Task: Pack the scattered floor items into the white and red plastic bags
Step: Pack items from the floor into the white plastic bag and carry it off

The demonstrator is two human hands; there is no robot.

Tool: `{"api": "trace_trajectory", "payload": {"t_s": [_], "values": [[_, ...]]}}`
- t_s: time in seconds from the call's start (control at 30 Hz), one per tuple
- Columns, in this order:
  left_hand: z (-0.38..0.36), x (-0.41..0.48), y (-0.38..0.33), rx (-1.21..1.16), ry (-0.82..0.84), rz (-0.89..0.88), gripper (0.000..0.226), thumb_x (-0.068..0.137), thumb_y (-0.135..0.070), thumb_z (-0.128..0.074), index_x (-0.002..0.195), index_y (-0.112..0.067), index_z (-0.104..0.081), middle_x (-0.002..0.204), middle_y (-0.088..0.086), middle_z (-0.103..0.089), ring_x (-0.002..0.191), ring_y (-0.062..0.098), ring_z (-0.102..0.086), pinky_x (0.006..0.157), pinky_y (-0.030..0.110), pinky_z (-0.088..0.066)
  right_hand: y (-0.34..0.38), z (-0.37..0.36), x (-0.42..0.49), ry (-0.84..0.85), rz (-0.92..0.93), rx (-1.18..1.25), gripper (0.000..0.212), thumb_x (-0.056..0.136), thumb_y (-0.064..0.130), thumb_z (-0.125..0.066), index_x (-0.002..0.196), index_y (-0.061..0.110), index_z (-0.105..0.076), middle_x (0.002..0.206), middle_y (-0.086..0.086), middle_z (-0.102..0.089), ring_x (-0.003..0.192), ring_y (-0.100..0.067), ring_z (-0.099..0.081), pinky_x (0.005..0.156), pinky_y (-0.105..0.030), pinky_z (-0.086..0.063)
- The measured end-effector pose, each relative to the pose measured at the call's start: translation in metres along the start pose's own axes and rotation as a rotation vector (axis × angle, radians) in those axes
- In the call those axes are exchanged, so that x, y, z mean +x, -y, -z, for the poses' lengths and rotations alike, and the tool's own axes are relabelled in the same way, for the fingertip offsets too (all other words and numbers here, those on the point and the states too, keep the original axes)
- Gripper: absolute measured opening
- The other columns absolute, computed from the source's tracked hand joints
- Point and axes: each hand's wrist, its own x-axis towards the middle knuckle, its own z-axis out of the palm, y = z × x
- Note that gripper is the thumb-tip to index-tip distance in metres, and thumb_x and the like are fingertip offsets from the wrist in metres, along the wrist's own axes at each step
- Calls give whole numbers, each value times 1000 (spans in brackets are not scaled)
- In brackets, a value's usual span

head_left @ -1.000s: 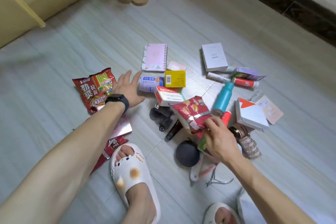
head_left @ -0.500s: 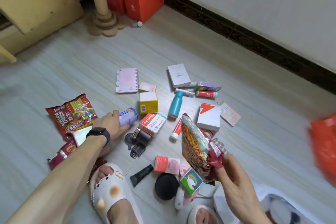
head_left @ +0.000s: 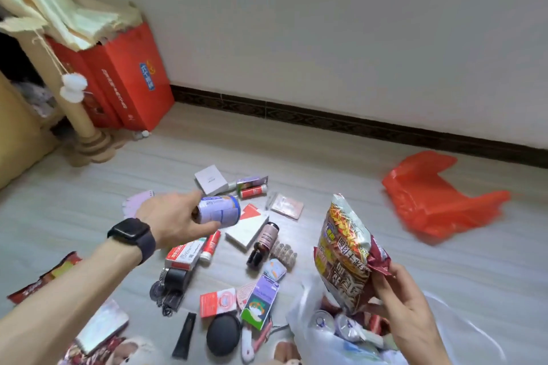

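Observation:
My left hand (head_left: 175,221), with a black watch on the wrist, grips a small blue and white can (head_left: 219,211) lifted above the scattered items. My right hand (head_left: 397,305) holds a red and yellow snack packet (head_left: 344,252) upright over the open white plastic bag (head_left: 311,320) at the bottom right, which has several items inside. The red plastic bag (head_left: 436,198) lies crumpled on the floor at the right, near the wall. Boxes, tubes, a brown bottle (head_left: 264,241) and a black round case (head_left: 223,333) lie spread on the floor between my arms.
A red noodle packet (head_left: 44,275) lies at the far left under my forearm. Red cartons (head_left: 124,77) and a cardboard cat post (head_left: 86,133) stand at the back left against the wall. The grey floor (head_left: 326,157) runs to a dark skirting board.
My left hand has picked the can up off the floor. My right hand has carried the snack packet right, over the white bag. The view has tilted up, showing the red bag.

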Motion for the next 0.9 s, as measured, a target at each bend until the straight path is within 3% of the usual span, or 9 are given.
{"api": "trace_trajectory", "payload": {"t_s": [0.07, 0.13, 0.2, 0.3, 0.4, 0.5, 0.6, 0.73, 0.9], "values": [[23, 8, -56, 72, -48, -163, 55, 74, -76, -45, 93, -24, -48, 82, 0, -66, 71, 28, -55, 57, 31, -38, -5, 31, -7, -51, -17, -5, 16, 92, 23, -63, 98, 8, -64, 76, -16, -65, 59, -13, -62, 50, -26, -55], [39, 14, -111, 90, -60, -278, 52, 75, -73, -47, 90, -23, -47, 74, 0, -60, 72, 31, -57, 57, 30, -34, -9, 60, -13, -122, -17, -86, 10, 98, 11, -52, 98, 7, -62, 80, -13, -67, 62, -12, -64, 51, -26, -55], [49, 12, -167, 44, -43, -351, 47, 74, -69, -49, 81, -22, -43, 64, -3, -48, 67, 31, -53, 55, 30, -34, -14, 88, -22, -213, -11, -175, 16, 96, 31, -56, 97, 17, -63, 78, -7, -70, 70, -19, -67, 56, -29, -57], [52, 3, -235, 0, -17, -427, 47, 73, -65, -52, 79, -18, -49, 59, -3, -46, 61, 31, -50, 50, 27, -31, -29, 125, -31, -267, -67, -392, 58, 72, 82, -56, 98, 31, -65, 79, -4, -70, 74, -27, -67, 68, -42, -58], [34, -14, -282, -6, 60, -503, 49, 72, -64, -53, 81, -16, -58, 71, 4, -61, 63, 32, -53, 51, 26, -30, -44, 148, -29, -197, -112, -515, 33, 85, 65, -57, 97, 35, -65, 82, 5, -72, 78, -20, -67, 76, -44, -57], [5, -31, -301, 14, 225, -507, 55, 71, -67, -47, 82, -16, -63, 76, 5, -63, 66, 31, -56, 49, 24, -28, -58, 154, -21, -93, -166, -706, 12, 98, 34, -55, 90, 37, -62, 85, 15, -72, 84, -5, -66, 78, -28, -49], [-17, -45, -300, 111, 351, -501, 47, 73, -62, -47, 68, -16, -57, 68, 2, -59, 60, 26, -54, 55, 23, -38, -69, 145, -11, 7, -179, -1017, 13, 100, 39, -45, 97, 30, -53, 95, 7, -72, 98, -20, -66, 76, -35, -47], [-37, -53, -283, 245, 425, -476, 42, 80, -56, -45, 66, -17, -48, 84, 6, -62, 77, 29, -56, 67, 27, -40, -85, 121, 7, 87, 11, -1377, 13, 100, 32, -36, 108, 28, -46, 105, 3, -66, 100, -30, -63, 68, -38, -42], [-47, -50, -272, 337, 437, -455, 41, 86, -57, -38, 83, -18, -53, 107, 8, -68, 101, 28, -64, 80, 32, -45, -108, 101, 26, -96, 218, -1423, 17, 77, 12, -61, 83, 26, -52, 71, 3, -62, 68, -29, -63, 54, -36, -44]]}}
